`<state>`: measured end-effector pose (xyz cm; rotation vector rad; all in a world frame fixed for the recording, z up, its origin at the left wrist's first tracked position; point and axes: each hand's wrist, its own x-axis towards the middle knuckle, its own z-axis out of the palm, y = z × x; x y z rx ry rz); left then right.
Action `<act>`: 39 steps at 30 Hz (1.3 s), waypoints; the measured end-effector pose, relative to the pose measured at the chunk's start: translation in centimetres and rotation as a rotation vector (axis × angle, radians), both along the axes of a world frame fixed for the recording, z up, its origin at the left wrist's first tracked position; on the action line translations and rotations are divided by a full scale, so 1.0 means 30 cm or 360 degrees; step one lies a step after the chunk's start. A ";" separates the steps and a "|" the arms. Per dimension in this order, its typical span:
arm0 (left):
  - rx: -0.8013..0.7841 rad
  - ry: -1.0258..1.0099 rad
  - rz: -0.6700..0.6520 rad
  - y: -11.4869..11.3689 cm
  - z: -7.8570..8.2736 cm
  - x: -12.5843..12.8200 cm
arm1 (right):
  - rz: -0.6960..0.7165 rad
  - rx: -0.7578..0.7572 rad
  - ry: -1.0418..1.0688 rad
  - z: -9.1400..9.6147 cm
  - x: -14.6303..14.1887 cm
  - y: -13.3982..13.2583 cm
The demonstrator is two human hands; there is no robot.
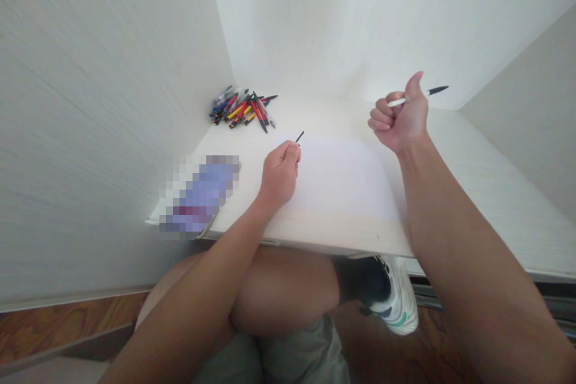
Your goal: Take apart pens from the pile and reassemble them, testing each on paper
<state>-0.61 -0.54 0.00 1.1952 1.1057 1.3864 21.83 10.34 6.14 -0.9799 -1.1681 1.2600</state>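
My left hand (279, 171) rests on the white table (472, 174) with its fingers pinched around a small thin black piece (299, 136) whose tip sticks out past the fingertips. My right hand (400, 117) is raised above the table in a fist, thumb up, closed around a white pen (423, 93) with a black tip pointing right. A sheet of white paper (346, 183) lies on the table between the two hands.
A pile of several red, yellow, blue and black pens (242, 108) lies in the back left corner. A blurred purple object (200, 195) sits at the table's left front edge. White walls close in on the left and back. My knee and a shoe show below.
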 end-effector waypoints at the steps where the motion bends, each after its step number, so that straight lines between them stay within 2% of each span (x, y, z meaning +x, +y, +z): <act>1: 0.0032 -0.0006 -0.0004 -0.001 -0.006 -0.004 | -0.0053 -0.0004 -0.0011 -0.002 0.026 0.011; 4: 0.0062 0.0044 -0.0038 0.001 -0.007 0.005 | -0.0045 -0.0093 -0.0086 -0.026 0.020 0.021; 9: 0.0023 0.0268 -0.0002 0.004 0.003 0.014 | 0.0121 -0.0190 -0.0186 -0.051 -0.096 -0.010; 13: 0.0179 0.0612 0.0142 -0.004 0.003 0.004 | 0.0221 -0.0197 -0.0105 -0.052 -0.110 -0.026; 19: 0.0421 0.1004 0.0193 -0.020 -0.010 0.016 | 0.0234 -0.0217 -0.0092 -0.048 -0.106 -0.029; 24: 0.0491 0.1179 0.0081 -0.026 -0.020 0.019 | 0.0255 -0.0229 -0.0129 -0.043 -0.117 -0.035; 29: 0.0568 0.1562 -0.0102 -0.030 -0.023 0.021 | 0.0293 -0.0239 -0.0129 -0.050 -0.136 -0.044; 35: 0.0562 0.1662 -0.0089 -0.041 -0.031 0.029 | 0.0257 -0.0267 -0.0230 -0.050 -0.155 -0.060; 39: 0.0558 0.1699 -0.0117 -0.046 -0.030 0.026 | 0.0335 -0.0246 -0.0190 -0.058 -0.153 -0.057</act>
